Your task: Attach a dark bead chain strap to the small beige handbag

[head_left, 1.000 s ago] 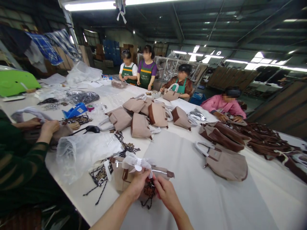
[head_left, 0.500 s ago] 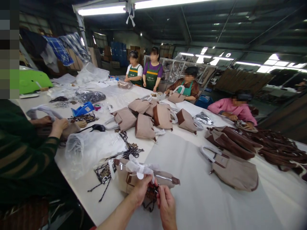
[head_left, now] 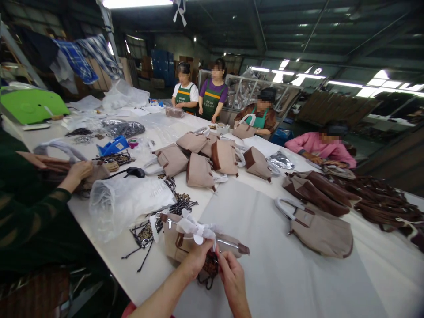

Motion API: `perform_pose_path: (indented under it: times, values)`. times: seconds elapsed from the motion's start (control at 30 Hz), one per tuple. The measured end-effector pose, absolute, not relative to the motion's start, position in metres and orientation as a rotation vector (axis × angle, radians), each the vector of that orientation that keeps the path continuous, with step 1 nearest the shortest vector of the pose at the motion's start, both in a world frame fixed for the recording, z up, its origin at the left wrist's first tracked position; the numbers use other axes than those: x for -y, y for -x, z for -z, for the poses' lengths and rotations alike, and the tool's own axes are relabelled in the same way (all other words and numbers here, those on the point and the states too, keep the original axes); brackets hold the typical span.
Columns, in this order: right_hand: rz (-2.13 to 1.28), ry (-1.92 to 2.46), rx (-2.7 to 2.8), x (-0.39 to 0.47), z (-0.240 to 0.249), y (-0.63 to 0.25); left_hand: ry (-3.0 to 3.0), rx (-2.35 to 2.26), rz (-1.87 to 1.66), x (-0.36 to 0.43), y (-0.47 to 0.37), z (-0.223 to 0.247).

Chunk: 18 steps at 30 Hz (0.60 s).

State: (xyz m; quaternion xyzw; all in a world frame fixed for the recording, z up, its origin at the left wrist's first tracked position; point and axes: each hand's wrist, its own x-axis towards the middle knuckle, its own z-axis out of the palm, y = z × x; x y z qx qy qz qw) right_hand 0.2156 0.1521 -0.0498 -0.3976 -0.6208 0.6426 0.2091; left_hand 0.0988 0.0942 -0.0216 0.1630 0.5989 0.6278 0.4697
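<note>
A beige handbag [head_left: 172, 243] with brown trim and a silver zip stands near the table's front edge, its handle wrapped in white material. My left hand [head_left: 198, 258] is closed at the wrapped handle, over a dark patterned cord charm [head_left: 209, 267] hanging at the bag's side. Close on its right, my right hand [head_left: 232, 269] pinches with thumb and forefinger at the top of that charm. The small part between the fingertips is too tiny to make out. More patterned cords with metal rings [head_left: 145, 236] lie left of the bag.
Several beige bags [head_left: 198, 170] lie mid-table, another [head_left: 323, 232] at right beside brown straps [head_left: 380, 198]. Clear plastic bags [head_left: 126, 203], a blue tape dispenser [head_left: 114, 145] and a black tool [head_left: 135, 172] are at left. A co-worker's hand [head_left: 77, 172] holds a bag; other people stand or sit beyond.
My hands stay at the charm, with the right hand slightly higher. At the left, the co-worker's bag has tilted and shows its brown side. The view has shifted a little.
</note>
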Motion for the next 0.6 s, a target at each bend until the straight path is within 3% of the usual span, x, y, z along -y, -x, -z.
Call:
perform_pose_path:
  times: [0.2, 0.4, 0.6]
  values:
    - [-2.066, 1.167, 1.357, -0.141, 0.053, -0.220, -0.442, -1.423, -1.492, -0.086, -0.102, 0.025]
    - [-2.091, 1.098, 1.264, -0.142, 0.048, -0.225, -0.444, -1.433, -1.518, -0.087, -0.104, 0.016]
    - [-2.181, 1.009, 1.624, -0.133, 0.046, -0.234, -0.515, -1.476, -1.274, -0.080, -0.092, 0.010]
